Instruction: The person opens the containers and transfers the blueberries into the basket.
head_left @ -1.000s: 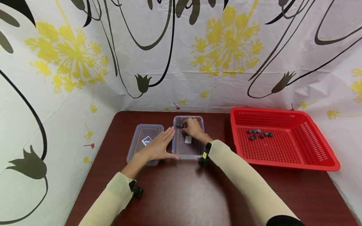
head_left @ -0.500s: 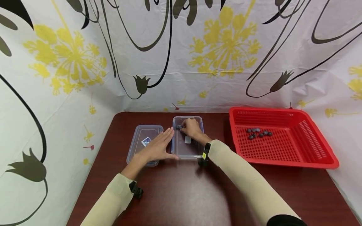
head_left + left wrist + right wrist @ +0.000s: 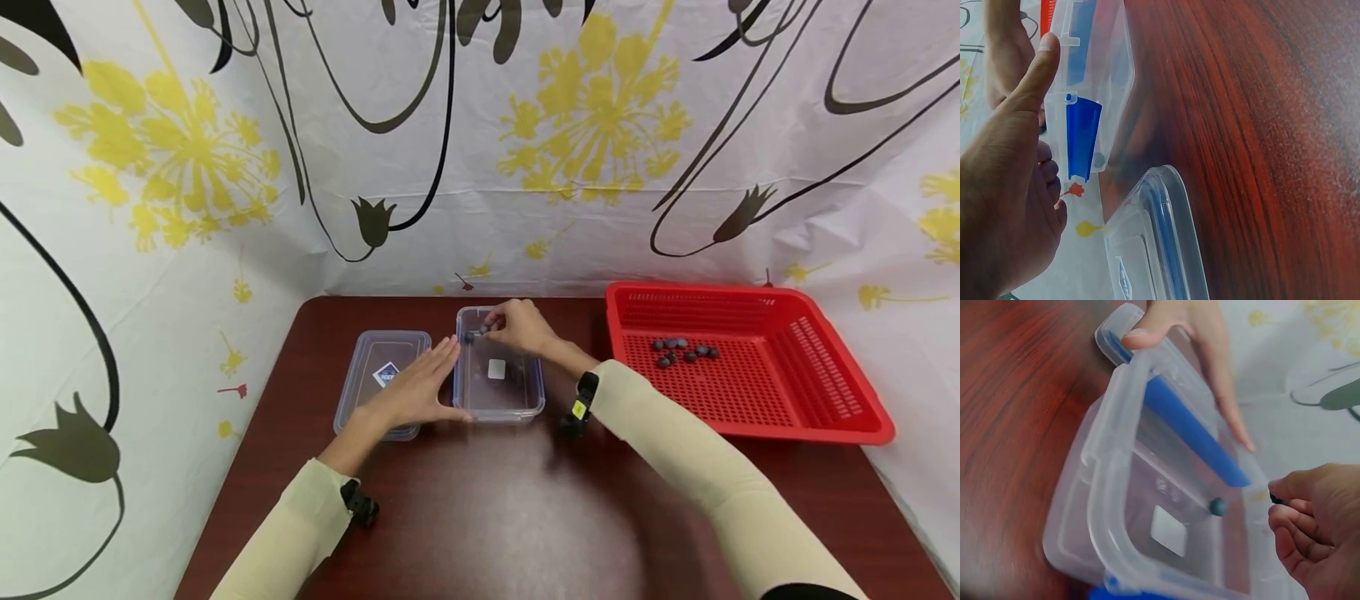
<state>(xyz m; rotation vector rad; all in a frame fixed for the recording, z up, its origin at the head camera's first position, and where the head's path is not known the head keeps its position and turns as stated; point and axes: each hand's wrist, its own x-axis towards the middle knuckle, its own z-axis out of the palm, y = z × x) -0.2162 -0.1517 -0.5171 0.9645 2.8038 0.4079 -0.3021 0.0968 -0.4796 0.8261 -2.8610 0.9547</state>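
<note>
Inside container [image 3: 1147, 506], right-wrist view alone shows single blueberry [image 3: 1218, 505] clearly.

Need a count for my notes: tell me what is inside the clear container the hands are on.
The clear container holds one small dark berry near its far wall and a white label on its floor. The right hand covers the far end, so anything beneath it, or pinched in its fingertips, cannot be counted.

Dark reddish-brown wooden table [image 3: 480, 517], glossy, with a soft sheen of light near its front middle. Enclosed at the back and both sides by a white fabric backdrop [image 3: 480, 167] printed with yellow flower bursts and black curling stems and tulips, creased along the corners.
</note>
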